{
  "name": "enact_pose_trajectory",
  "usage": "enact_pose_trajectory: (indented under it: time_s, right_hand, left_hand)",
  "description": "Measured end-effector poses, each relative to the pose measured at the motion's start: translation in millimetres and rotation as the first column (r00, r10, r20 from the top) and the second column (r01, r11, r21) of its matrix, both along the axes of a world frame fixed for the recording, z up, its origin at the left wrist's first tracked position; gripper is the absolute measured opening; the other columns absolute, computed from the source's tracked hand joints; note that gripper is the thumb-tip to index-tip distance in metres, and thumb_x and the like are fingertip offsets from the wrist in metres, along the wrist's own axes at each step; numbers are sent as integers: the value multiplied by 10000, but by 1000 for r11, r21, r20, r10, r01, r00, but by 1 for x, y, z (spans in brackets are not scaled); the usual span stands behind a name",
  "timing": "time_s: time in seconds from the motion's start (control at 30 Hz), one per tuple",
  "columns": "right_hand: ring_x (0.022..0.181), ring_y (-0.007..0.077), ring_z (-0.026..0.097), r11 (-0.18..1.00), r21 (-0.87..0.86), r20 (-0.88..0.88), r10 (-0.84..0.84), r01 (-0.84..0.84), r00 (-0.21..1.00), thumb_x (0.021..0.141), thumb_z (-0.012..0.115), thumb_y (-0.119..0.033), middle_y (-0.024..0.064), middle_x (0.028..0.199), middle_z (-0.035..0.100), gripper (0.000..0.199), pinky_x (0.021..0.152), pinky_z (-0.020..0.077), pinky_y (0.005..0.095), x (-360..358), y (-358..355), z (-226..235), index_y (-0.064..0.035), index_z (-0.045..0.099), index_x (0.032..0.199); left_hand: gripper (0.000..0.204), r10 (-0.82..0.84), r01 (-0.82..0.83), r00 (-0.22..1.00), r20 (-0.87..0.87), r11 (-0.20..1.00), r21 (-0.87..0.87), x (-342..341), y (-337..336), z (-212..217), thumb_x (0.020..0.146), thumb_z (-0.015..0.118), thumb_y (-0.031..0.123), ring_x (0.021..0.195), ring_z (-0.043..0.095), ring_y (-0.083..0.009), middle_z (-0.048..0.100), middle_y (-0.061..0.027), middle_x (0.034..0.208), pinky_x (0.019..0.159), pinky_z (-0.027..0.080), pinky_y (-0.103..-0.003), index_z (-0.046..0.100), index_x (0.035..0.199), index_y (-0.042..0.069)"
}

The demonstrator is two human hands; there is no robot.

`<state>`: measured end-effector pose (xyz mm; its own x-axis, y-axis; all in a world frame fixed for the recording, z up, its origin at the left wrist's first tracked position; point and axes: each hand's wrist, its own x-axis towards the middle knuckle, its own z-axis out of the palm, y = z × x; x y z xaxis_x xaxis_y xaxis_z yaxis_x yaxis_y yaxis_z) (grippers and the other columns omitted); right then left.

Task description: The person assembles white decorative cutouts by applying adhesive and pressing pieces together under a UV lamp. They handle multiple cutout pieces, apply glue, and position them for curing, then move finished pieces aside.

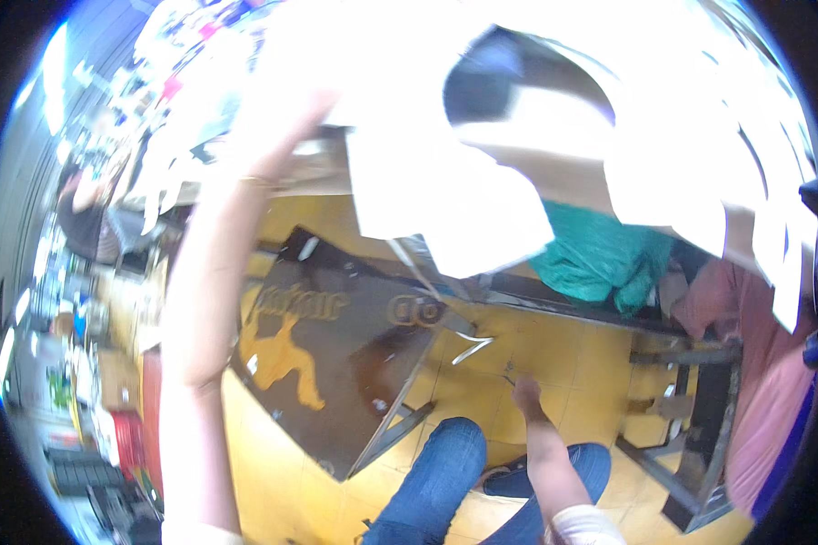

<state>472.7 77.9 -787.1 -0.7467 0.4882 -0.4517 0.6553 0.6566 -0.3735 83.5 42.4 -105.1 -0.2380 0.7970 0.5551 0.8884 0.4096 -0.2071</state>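
Beyond the right fingers (523, 389) juts a thin object (509, 371) (blurred).

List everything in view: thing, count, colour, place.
white cloth: several pieces, white, top
green cloth: 1, green, right of centre
pink cloth: count unclear, pink, far right
board: 1, brown with yellow markings, left of centre
dark frame: 1, blackish, lower right
floor: 1, yellow, below
cardboard box: 1, brown, left
red container: 1, red, lower left
co-worker: 1, dark top, left
thin item: 1, colour unclear, in right grip
legs: 2, blue jeans, bottom
left grip: 1, bare, blurred, by white cloth
right grip: 1, bare, lower centre-right
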Motion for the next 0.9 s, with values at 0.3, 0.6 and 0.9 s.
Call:
enact_pose_trajectory:
  time_s: [0.3, 0.6, 0.9]
  right_hand:
    - [1103, 331, 650, 942, -327, 389, 210, -79, 897, 843, 605, -300, 225, 1168, 660, 343, 941, 520, 440, 80, -46, 252, -38, 709, 1038]
    - [1043, 385, 648, 904, -402, 263, -41, 148, 964, 867, 646, -350, 213, 1079, 685, 360, 907, 509, 494, 90, -30, 455, -57, 651, 1076]
    - [779, 302, 677, 777, -629, -20, -31, 12, 999, 888, 680, -258, 176, 793, 677, 246, 708, 523, 410, 31, 125, 755, -35, 661, 989]
  left_hand:
    - [239, -55, -180, 823, 565, 918, 353, 61, 44, 26, 875, 628, 223, 1022, 598, -350, 628, -177, 1031, 894, 466, -436, 630, 1062, 73]
    - [245, -18, -195, 785, 620, 942, 274, 56, 44, 33, 850, 637, 146, 991, 614, -361, 619, -157, 1046, 850, 495, -443, 608, 1076, 55]
    - [454, 39, -263, 741, 671, 935, 236, 59, 47, 38, 847, 623, 140, 1008, 621, -396, 617, -210, 1114, 859, 498, -455, 496, 1266, 18]
